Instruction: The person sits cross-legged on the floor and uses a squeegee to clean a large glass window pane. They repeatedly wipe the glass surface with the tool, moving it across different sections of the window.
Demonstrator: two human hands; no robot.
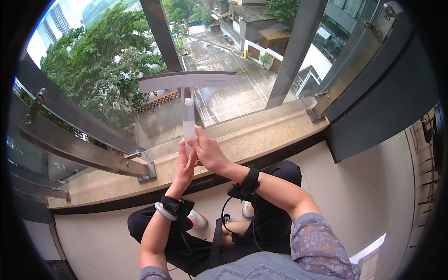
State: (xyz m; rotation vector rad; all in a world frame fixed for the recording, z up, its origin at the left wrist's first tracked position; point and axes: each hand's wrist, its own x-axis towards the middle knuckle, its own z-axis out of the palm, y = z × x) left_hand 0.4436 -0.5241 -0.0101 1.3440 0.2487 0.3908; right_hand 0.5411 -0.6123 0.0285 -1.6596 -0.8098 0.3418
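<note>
A window squeegee [189, 82] with a pale, wide head and a translucent white handle stands out in front of me, before the window glass [231, 94]. Its dark blade edge points away from me, and the head bears small writing. My left hand [185, 164] closes around the lower end of the handle. Higher up the handle, from the right side, my right hand [206, 148] grips it with thumb and fingers. Whether the blade touches the glass cannot be told. Each wrist carries a black strapped device, and a pale bangle circles the left wrist.
A beige stone window sill [266, 134] crosses before my knees. Metal rails with brackets rise at left [105, 159] and right [343, 80]. A dark grey panel [381, 94] stands on the right. A cable hangs between my legs, above the tiled floor [325, 189]. Dark metal posts divide the window.
</note>
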